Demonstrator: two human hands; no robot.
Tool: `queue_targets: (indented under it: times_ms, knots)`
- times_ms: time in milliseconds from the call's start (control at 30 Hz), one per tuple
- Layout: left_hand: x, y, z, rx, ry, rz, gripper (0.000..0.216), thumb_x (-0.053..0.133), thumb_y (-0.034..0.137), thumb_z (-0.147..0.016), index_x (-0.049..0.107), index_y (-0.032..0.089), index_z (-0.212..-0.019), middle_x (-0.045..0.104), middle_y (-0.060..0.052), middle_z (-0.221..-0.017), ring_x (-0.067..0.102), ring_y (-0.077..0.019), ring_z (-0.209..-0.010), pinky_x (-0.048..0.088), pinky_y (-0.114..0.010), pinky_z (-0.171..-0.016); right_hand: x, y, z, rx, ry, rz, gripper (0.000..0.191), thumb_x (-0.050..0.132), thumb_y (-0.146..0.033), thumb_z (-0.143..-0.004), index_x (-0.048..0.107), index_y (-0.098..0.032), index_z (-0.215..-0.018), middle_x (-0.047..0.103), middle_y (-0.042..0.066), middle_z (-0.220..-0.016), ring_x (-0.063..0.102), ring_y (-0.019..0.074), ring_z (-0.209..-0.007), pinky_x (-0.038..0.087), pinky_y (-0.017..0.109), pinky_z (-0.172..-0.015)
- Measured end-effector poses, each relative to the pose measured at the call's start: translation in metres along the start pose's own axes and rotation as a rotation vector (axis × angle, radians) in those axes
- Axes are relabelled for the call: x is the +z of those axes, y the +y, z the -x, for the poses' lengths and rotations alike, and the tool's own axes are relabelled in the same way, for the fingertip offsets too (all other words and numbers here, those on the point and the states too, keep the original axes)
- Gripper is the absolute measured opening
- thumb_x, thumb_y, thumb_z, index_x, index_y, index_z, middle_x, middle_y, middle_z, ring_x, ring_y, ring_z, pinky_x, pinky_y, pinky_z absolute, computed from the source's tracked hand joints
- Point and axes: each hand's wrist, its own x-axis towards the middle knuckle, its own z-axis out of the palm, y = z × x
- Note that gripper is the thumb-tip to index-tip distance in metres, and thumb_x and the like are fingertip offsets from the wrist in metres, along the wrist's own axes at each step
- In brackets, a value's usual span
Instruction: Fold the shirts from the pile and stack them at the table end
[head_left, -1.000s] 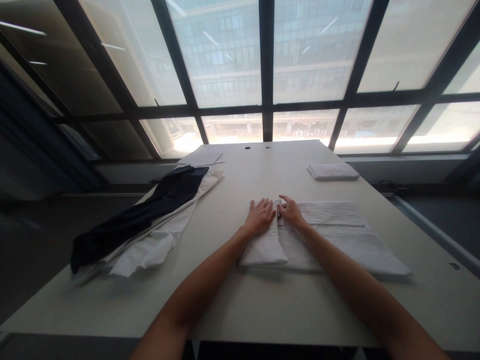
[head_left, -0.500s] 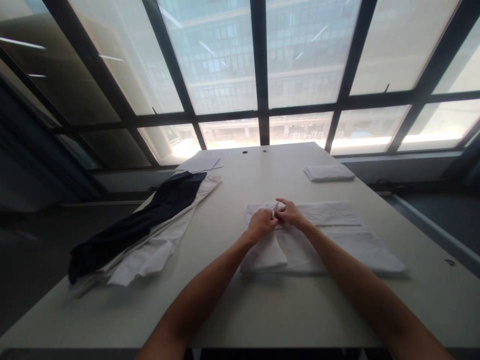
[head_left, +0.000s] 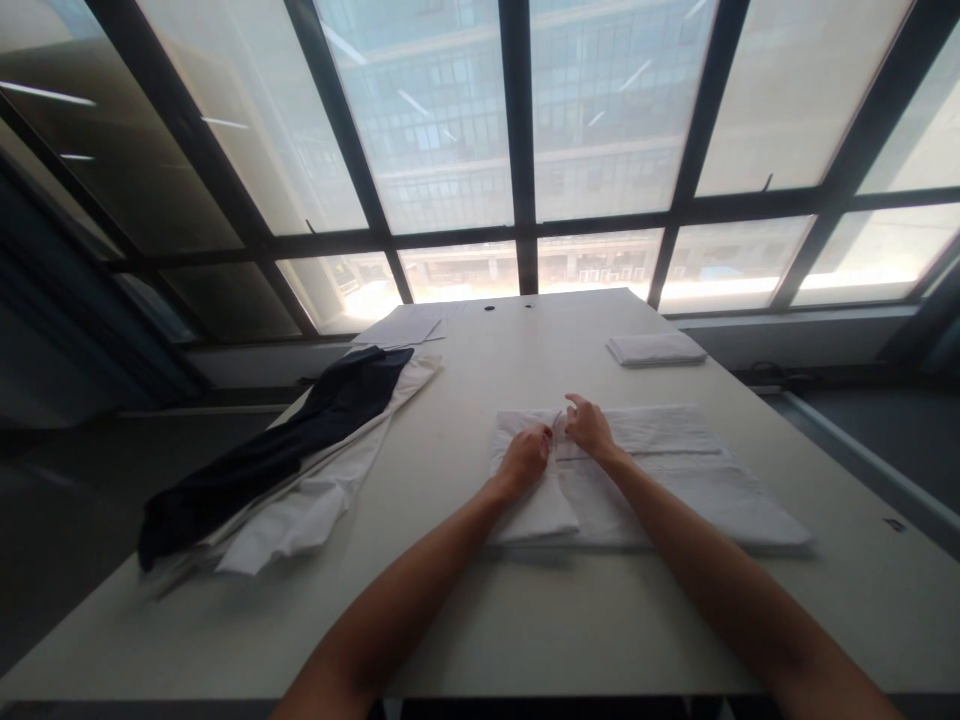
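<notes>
A white folded garment (head_left: 675,490) lies flat on the white table in front of me, with its left part turned over into a flap (head_left: 541,512). My left hand (head_left: 527,455) is closed on the fabric near the top of this flap, its fingertips pinching the cloth. Just to its right is my right hand (head_left: 589,427), with the index finger stretched out and the fingers partly curled above the garment. A thin raised edge of cloth shows between the two hands. The right thumb is largely hidden.
Dark navy trousers (head_left: 300,430) lie across white garments (head_left: 296,525) at the table's left edge. A small folded white cloth (head_left: 656,349) rests at the far right. Papers (head_left: 397,328) lie at the far left, before tall windows (head_left: 427,120).
My hands have drawn slightly apart: the right has shifted a little to the right, away from the left, and its fingers have loosened. The left stays on the flap.
</notes>
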Motion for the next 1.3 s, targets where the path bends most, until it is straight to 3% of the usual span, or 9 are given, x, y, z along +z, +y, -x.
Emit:
queue_targets:
  times_ms: [100,267,367,500,667,900,1067,1167,1300]
  knots:
    - [0.011,-0.006,0.004,0.087,0.094,-0.112,0.032,0.038,0.014,-0.1,0.066,0.014,-0.117,0.069,-0.014,-0.114,0.062,-0.0247,-0.108,0.048,-0.04,-0.099,0.007,-0.006,0.007,-0.197,0.116,0.048,0.043,0.037,-0.015,-0.097,0.067,-0.012,-0.129,0.076,0.014,-0.111,0.067,0.023,-0.11,0.046,0.034,-0.102]
    - [0.024,-0.021,0.004,0.267,-0.034,-0.249,0.05,0.047,0.021,-0.096,0.052,0.006,-0.143,0.054,-0.021,-0.147,0.043,-0.0334,-0.141,0.025,-0.051,-0.122,0.034,-0.016,0.023,-0.569,-0.223,-0.017,0.046,0.034,-0.029,-0.103,0.064,-0.016,-0.135,0.066,0.011,-0.136,0.056,0.0199,-0.131,0.035,0.036,-0.116]
    - [0.024,-0.025,0.004,0.324,-0.087,-0.259,0.056,0.046,0.024,-0.098,0.046,0.007,-0.151,0.043,-0.018,-0.157,0.032,-0.0335,-0.149,0.015,-0.05,-0.125,0.041,-0.014,0.024,-0.538,-0.335,0.097,0.053,0.026,-0.036,-0.107,0.058,-0.014,-0.143,0.053,0.012,-0.151,0.04,0.0216,-0.146,0.025,0.042,-0.122]
    - [0.021,-0.021,0.005,0.267,-0.085,-0.268,0.062,0.044,0.027,-0.099,0.036,0.01,-0.157,0.033,-0.017,-0.163,0.028,-0.0319,-0.152,0.019,-0.051,-0.124,0.035,-0.006,0.018,-0.368,-0.352,0.291,0.059,0.02,-0.038,-0.108,0.042,-0.009,-0.154,0.034,0.016,-0.163,0.025,0.0245,-0.153,0.019,0.048,-0.124]
    - [0.016,-0.021,0.002,0.162,-0.083,-0.239,0.056,0.034,0.02,-0.101,0.038,0.013,-0.156,0.043,-0.016,-0.158,0.037,-0.0237,-0.148,0.027,-0.045,-0.123,0.029,0.0,0.016,-0.315,-0.353,0.45,0.061,0.014,-0.037,-0.108,0.035,-0.008,-0.157,0.03,0.016,-0.164,0.019,0.0271,-0.155,0.016,0.054,-0.123]
    - [-0.009,-0.047,-0.001,-0.131,-0.116,-0.394,0.056,0.028,0.038,-0.106,0.037,0.011,-0.155,0.032,-0.018,-0.163,0.026,-0.0297,-0.153,0.024,-0.056,-0.121,0.032,0.001,0.021,-0.295,-0.33,0.472,0.064,0.026,-0.041,-0.106,0.03,-0.006,-0.159,0.024,0.016,-0.166,0.018,0.027,-0.155,0.014,0.054,-0.123]
    - [-0.022,-0.064,-0.006,-0.258,-0.085,-0.346,0.055,0.029,0.032,-0.105,0.036,0.008,-0.154,0.032,-0.023,-0.162,0.027,-0.0325,-0.152,0.021,-0.062,-0.12,0.031,0.0,0.019,-0.282,-0.34,0.45,0.061,0.03,-0.036,-0.104,0.031,-0.008,-0.159,0.024,0.017,-0.166,0.018,0.0276,-0.155,0.013,0.055,-0.123]
    - [-0.02,-0.051,0.0,-0.182,-0.005,-0.348,0.055,0.032,0.031,-0.104,0.036,0.008,-0.154,0.033,-0.023,-0.161,0.021,-0.0335,-0.154,0.016,-0.064,-0.121,0.031,0.002,0.02,-0.296,-0.327,0.45,0.061,0.03,-0.035,-0.105,0.031,-0.008,-0.159,0.026,0.017,-0.165,0.019,0.0288,-0.155,0.014,0.056,-0.123]
    - [-0.009,-0.004,0.031,0.106,-0.037,-0.266,0.064,0.04,0.036,-0.102,0.026,0.009,-0.159,0.026,-0.02,-0.165,0.014,-0.0299,-0.156,0.016,-0.055,-0.124,0.033,0.009,0.02,-0.363,-0.316,0.458,0.058,0.032,-0.028,-0.104,0.034,-0.009,-0.158,0.025,0.018,-0.165,0.018,0.0285,-0.155,0.014,0.055,-0.123]
